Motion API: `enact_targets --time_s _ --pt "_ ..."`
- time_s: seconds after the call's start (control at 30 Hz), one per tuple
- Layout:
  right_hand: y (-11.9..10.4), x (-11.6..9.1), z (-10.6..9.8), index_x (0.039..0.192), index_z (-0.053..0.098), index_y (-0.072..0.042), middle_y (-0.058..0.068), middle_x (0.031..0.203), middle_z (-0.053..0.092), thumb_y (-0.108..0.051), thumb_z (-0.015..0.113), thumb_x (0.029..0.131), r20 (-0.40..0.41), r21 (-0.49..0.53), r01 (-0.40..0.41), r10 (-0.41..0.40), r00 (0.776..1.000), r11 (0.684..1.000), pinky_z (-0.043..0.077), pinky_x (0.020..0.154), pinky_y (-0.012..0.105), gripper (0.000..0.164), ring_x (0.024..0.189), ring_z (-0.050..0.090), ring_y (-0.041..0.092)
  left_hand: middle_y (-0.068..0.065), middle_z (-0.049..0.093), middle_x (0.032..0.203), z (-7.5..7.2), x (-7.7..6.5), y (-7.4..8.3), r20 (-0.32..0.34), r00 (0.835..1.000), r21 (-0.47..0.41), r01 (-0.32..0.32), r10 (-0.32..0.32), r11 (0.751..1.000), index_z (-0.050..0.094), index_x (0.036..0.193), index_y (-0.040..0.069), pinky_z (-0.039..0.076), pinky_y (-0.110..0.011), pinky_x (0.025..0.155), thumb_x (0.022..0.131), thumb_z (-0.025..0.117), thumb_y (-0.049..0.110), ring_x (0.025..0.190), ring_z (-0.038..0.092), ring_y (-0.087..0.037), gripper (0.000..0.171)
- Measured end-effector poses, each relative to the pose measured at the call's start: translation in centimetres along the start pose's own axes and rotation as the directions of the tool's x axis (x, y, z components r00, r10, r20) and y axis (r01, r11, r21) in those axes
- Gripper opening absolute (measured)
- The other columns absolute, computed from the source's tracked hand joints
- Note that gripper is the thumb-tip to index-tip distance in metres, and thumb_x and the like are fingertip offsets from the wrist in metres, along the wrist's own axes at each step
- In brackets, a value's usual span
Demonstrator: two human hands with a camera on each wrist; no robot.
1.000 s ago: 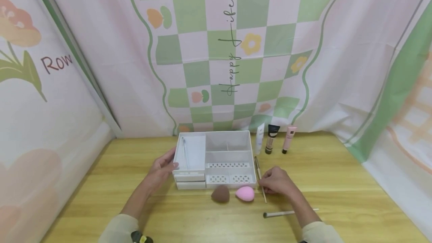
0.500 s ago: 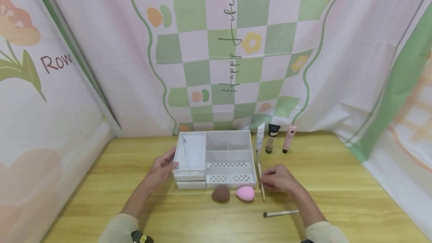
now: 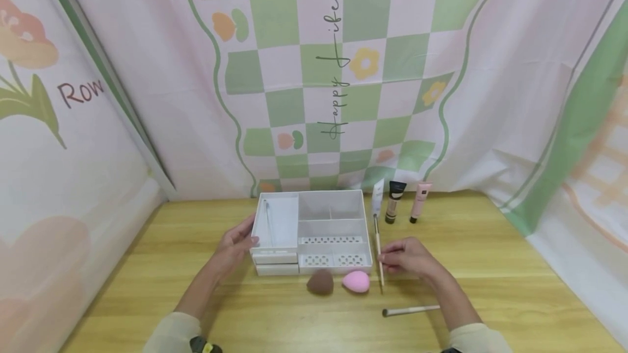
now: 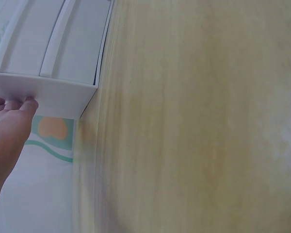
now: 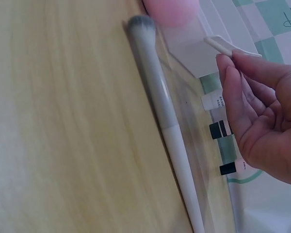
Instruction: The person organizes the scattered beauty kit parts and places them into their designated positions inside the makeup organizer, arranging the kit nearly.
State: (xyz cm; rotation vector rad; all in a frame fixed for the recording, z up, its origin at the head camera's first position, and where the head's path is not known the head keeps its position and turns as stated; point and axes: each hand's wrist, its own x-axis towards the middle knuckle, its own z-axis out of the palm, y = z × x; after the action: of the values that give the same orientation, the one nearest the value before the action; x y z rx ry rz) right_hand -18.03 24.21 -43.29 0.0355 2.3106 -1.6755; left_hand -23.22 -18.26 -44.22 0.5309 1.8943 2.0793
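A white desktop organizer point(image 3: 336, 230) with open compartments and drawers stands on the table. At its left side is my left hand point(image 3: 235, 244), thumb over the rim and fingers against the outer wall; the left wrist view shows the fingertips on the side panel point(image 4: 58, 99). A slim makeup brush lies inside the left compartment. My right hand point(image 3: 406, 256) pinches a thin makeup brush point(image 3: 378, 244) by its pale handle, just right of the organizer. In the right wrist view only the handle end point(image 5: 218, 46) shows between thumb and fingers.
A brown makeup sponge point(image 3: 320, 282) and a pink one point(image 3: 356, 281) lie before the organizer. Another makeup brush point(image 3: 409, 310) lies near my right forearm. White point(image 3: 377, 198), black point(image 3: 394, 202) and pink point(image 3: 420, 202) tubes stand behind, by the curtain.
The brush in my right hand has shifted slightly away from me, its head now in front of the white tube. My left hand and the organizer stay in place.
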Motion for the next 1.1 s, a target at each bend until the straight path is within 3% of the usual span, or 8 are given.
enact_targets --time_s 0.33,0.63,1.1 --pt "-0.5 -0.2 -0.2 0.122 0.058 0.021 0.001 0.087 0.075 -0.004 0.067 0.093 0.016 0.099 0.031 -0.032 0.999 0.995 0.064 0.074 0.022 0.039 0.076 0.07 0.007 -0.021 0.0 0.171 0.0 -0.1 0.0 -0.001 1.0 -0.006 -0.006 0.006 1.0 0.009 0.16 -0.005 0.036 -0.01 0.111 0.099 0.047 -0.002 0.159 0.001 -0.04 0.072" --pt "-1.0 -0.3 0.0 0.118 0.064 0.014 -0.005 0.083 0.074 -0.004 0.065 0.094 0.045 0.204 0.054 -0.064 0.997 0.977 0.062 0.072 0.017 0.03 0.075 0.07 0.003 -0.02 0.0 0.172 -0.1 0.1 -0.1 0.008 1.0 -0.006 -0.007 0.007 1.0 0.01 0.16 -0.005 0.036 -0.01 0.112 0.1 0.047 -0.002 0.16 0.0 -0.039 0.07" --pt "-2.1 -0.1 0.9 0.12 0.063 0.014 -0.005 0.085 0.074 -0.007 0.065 0.096 0.057 0.218 0.054 -0.068 0.996 0.975 0.062 0.075 0.017 0.032 0.079 0.071 0.004 -0.017 0.002 0.173 -0.1 0.0 0.0 -0.016 1.0 -0.007 0.024 -0.024 1.0 0.012 0.161 -0.002 0.036 -0.012 0.112 0.101 0.047 -0.001 0.16 0.002 -0.036 0.069"
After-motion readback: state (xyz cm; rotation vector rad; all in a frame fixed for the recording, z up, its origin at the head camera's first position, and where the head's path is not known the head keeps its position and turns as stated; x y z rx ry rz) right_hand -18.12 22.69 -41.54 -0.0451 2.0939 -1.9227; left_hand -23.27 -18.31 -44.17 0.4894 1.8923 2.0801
